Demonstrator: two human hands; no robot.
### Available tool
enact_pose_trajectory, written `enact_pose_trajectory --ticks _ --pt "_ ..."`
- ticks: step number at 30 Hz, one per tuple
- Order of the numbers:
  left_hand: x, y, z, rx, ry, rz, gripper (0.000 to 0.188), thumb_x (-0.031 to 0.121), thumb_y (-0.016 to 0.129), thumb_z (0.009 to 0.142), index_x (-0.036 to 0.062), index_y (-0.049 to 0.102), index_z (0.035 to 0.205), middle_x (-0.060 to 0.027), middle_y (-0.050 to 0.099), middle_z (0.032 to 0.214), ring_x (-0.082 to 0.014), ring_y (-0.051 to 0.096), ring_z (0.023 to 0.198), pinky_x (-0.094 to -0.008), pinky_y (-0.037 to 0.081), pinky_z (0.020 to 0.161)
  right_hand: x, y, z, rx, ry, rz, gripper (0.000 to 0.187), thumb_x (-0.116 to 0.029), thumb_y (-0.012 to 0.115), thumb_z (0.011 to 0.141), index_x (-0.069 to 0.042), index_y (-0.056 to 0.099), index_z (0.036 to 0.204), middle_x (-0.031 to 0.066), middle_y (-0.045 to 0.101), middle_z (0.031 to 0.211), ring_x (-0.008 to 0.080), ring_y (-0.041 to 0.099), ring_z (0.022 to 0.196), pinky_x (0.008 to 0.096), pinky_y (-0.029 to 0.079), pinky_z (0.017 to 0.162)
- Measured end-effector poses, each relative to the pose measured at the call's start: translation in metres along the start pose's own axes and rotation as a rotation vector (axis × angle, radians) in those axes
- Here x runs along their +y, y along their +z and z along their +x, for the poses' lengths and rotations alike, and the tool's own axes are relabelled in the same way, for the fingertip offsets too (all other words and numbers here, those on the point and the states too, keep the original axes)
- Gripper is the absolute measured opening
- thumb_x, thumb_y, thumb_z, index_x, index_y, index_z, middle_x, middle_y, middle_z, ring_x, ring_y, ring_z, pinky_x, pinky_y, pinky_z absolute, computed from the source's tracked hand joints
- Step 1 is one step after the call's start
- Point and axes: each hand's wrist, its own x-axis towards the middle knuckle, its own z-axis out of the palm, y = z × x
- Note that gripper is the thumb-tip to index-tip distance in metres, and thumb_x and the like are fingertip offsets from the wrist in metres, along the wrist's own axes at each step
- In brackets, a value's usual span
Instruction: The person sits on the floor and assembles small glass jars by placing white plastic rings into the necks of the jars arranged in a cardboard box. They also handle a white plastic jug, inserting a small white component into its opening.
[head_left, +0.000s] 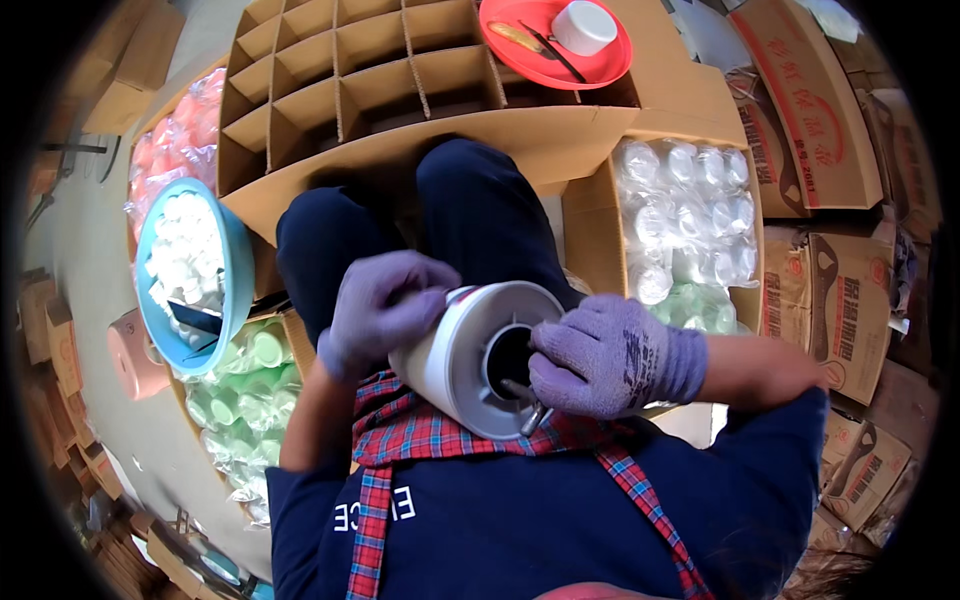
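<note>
- On the person's lap, in the head view, lies a white cylinder (470, 350) tipped on its side, its grey ringed end with a dark round hole facing up toward the camera.
- Left of the cylinder, the left hand (385, 305), in a purple glove, wraps over the white body; the fingers curl closed around its upper side and grip it.
- Right of the cylinder, the right hand (610, 355), also purple-gloved, rests on the grey rim with its fingers bent down at the hole's edge. A thin metal tool (530, 410) pokes out beneath those fingers, touching the rim; whether the fingers actually pinch it I cannot tell.
- Below the cylinder, a red plaid apron (420, 430) lies over a dark blue top.
- Beyond the cylinder, past the knees, stands a cardboard divider box (330, 70) split into many square cells.
- Above and right of the cylinder, on the far corner of that box, sits a red plate (545, 60) with a white cap and a slim tool on it.
- Right of the cylinder, an open carton (690, 215) holds clear wrapped lids, with pale green ones nearest.
- Left of the cylinder, well apart, a blue basin (228, 290) holds small white parts, with green caps (245, 390) in plastic just below it.
</note>
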Motion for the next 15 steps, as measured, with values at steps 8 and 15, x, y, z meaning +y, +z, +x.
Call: enact_pose_trajectory --ticks 8,15 --pt "0.014 0.041 -0.060 0.372 0.222 0.430 0.030 0.010 0.078 0.073 0.0024 0.049 0.076 -0.0212 0.064 0.104 -0.0293 0.067 0.078 -0.0326 0.054 0.061 -0.019 0.031 -0.011 0.304 0.727 0.398 0.017 -0.004 0.071 0.077 -0.005 0.057 0.087 0.0109 0.060 0.070 0.0269 0.063 0.061 0.0327 0.048 0.055" --pt "0.021 0.045 -0.057 0.313 0.076 0.496 0.022 0.014 0.066 0.085 0.0008 0.049 0.092 -0.0255 0.057 0.115 -0.0356 0.061 0.098 -0.0384 0.051 0.081 -0.005 0.027 -0.002 0.300 0.991 0.628 0.011 -0.013 0.057 0.090 -0.002 0.057 0.088 0.0131 0.063 0.070 0.0255 0.067 0.065 0.0327 0.049 0.059"
